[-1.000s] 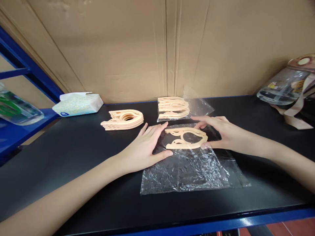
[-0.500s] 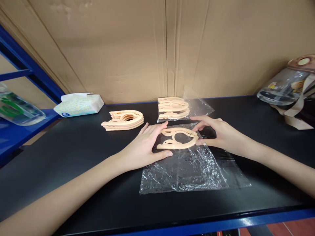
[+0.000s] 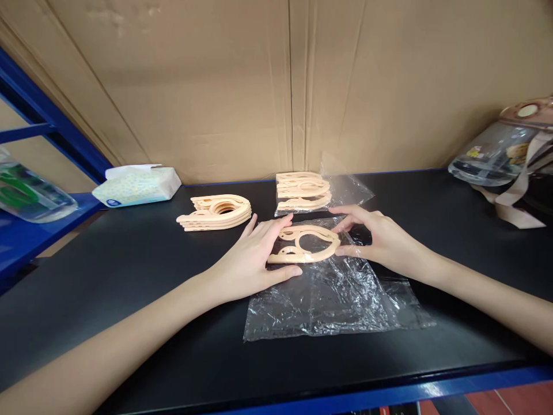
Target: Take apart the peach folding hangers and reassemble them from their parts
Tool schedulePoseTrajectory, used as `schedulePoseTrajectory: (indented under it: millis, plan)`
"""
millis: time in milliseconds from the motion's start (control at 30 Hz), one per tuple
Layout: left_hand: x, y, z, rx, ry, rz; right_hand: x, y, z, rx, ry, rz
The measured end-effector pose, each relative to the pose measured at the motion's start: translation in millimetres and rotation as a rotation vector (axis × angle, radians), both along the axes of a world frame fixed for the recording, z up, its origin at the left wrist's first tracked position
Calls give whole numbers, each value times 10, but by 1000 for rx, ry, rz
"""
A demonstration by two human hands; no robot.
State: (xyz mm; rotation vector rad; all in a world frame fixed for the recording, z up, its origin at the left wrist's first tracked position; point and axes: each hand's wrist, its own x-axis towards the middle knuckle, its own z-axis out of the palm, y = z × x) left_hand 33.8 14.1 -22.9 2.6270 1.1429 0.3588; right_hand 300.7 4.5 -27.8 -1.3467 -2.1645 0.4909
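Observation:
A cream folding clothes hanger (image 3: 317, 259) lies folded, in or under a clear plastic bag (image 3: 311, 311) on the black tabletop. My left hand (image 3: 254, 253) rests at the hanger's left end, fingers stretched out, thumb apart over the bag. With thumb and fingertips, my right hand (image 3: 378, 239) holds the hanger's rounded right end through or at the film. Left of my hands sits a stack of several similar hangers (image 3: 216, 216). Behind them, more folded hangers (image 3: 305, 187) lie in another clear bag (image 3: 349, 187).
A tissue pack (image 3: 138, 187) stands at the back left, near a blue frame (image 3: 82, 144) and a clear bottle (image 3: 34, 190). At the back right lies a clear water bottle (image 3: 492, 153) with a strap (image 3: 518, 199). Cardboard (image 3: 216, 86) closes off the back.
The hanger has slid slightly left towards my left hand, and my right hand has moved left with it. My left hand stays nearly in place.

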Motion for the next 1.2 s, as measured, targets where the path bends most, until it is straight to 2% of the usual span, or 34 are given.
schedulePoseTrajectory:
  millis: [367, 500, 667, 833, 933, 1067, 1200]
  plan:
    - [1, 9, 6, 25, 3, -7, -18, -8, -19, 10, -12, 7]
    - [-17, 1, 37, 88, 15, -44, -6, -10, -2, 22, -28, 9]
    - [-119, 52, 204, 224, 49, -20, 57, -2, 43, 5, -34, 1]
    - [-431, 300, 435, 367, 101, 64, 130, 13, 105, 43, -56, -19]
    - [-718, 476, 528, 313, 193, 176, 162, 26, 123, 54, -67, -33]
    - [-1039, 613, 601, 100, 305, 348, 183, 38, 107, 40, -63, -1]
    - [-1170, 640, 634, -6, 336, 381, 154, 6, 113, -83, 37, 23]
